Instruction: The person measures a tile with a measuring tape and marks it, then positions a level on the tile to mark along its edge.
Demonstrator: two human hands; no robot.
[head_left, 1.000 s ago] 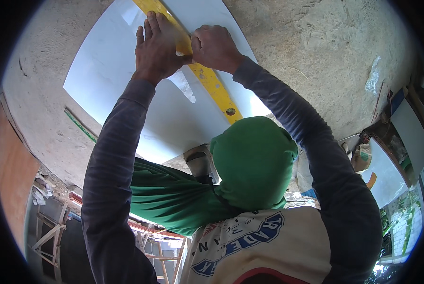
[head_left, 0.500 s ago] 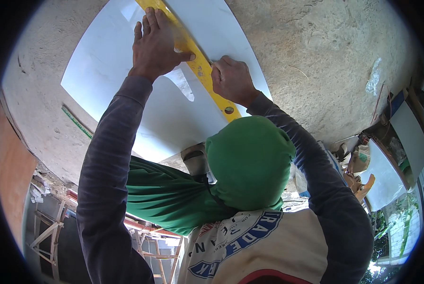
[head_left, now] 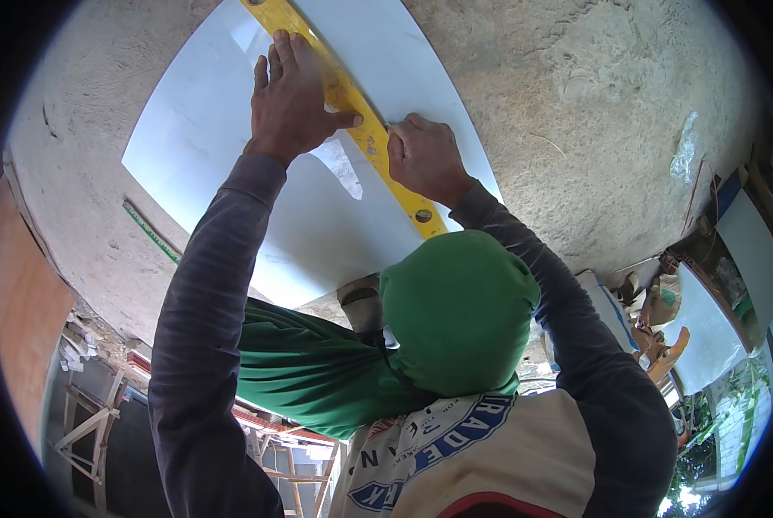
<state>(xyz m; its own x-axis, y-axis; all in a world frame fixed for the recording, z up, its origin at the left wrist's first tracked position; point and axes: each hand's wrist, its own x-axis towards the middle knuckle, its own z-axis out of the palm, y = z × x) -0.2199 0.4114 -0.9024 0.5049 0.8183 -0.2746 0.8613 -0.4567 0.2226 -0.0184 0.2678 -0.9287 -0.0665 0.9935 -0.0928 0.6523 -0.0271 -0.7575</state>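
A long yellow spirit level (head_left: 371, 142) lies slantwise across a large glossy white tile (head_left: 231, 173). My left hand (head_left: 296, 108) rests flat at its left edge with fingers stretched out and the thumb reaching onto the yellow face. Against the level's right edge, my right hand (head_left: 429, 160) is closed around something small. Only a tiny tip shows by its knuckles, so I cannot make out its kind. The near end of the level, with a round vial (head_left: 423, 216), passes close to my green-clad knee (head_left: 460, 315).
The tile lies on a rough concrete floor (head_left: 542, 78). A green measuring strip (head_left: 151, 231) is left of it, and a crumpled clear plastic piece (head_left: 685, 148) lies far right. Torn cardboard (head_left: 662, 350) and another pale panel (head_left: 704, 332) stand at the right.
The whole view has shifted a little, so tile, level and hands sit slightly lower in the picture. Both hands keep about the same places along the level.
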